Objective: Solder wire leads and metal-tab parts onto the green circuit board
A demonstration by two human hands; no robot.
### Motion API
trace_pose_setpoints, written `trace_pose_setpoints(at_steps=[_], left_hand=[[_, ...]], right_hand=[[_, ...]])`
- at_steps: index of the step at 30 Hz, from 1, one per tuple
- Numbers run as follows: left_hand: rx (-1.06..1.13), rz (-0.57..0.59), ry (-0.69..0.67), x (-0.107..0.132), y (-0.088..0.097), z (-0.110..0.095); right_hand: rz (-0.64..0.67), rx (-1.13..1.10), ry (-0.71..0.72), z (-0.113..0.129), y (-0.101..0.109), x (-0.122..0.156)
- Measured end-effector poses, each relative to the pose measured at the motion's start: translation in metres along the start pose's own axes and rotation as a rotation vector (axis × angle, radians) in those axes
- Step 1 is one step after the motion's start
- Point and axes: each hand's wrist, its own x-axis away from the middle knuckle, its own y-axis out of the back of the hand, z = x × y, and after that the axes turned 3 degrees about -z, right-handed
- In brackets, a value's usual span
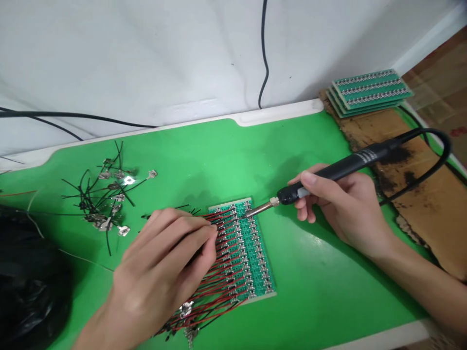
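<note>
Had my right hand [339,209] wrapped round the soldering iron [346,167], tip just by the green circuit board panel [255,257], while my left hand [160,272] pinched the red wires [222,287] down.

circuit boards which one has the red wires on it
The lone board under the left hand: red wires fan from it, while the stacked boards at far right have none.

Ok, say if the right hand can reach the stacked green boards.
Probably yes: only scorched cardboard and a cord separate the right hand and the stacked green boards, though it holds a soldering iron.
</note>
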Motion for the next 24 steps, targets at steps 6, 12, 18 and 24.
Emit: trace_pose_setpoints(at_steps=[6,12,18,24], left_hand=[[-0.004,-0.001,-0.006,-0.002,-0.001,0.001],[0.002,0.004,-0.011,-0.001,-0.002,0.001],[0.016,-0.009,0.000,0.002,-0.002,0.004],[0.022,0.022,-0.001,0.009,-0.001,0.007]], right_hand=[[-0.002,0.003,0.004,0.000,0.001,0.001],[0.013,-0.024,0.004,0.000,0.003,0.000],[-0.030,-0.040,-0.008,0.005,0.002,-0.001],[-0.072,-0.078,0.040,0.013,0.002,0.000]])
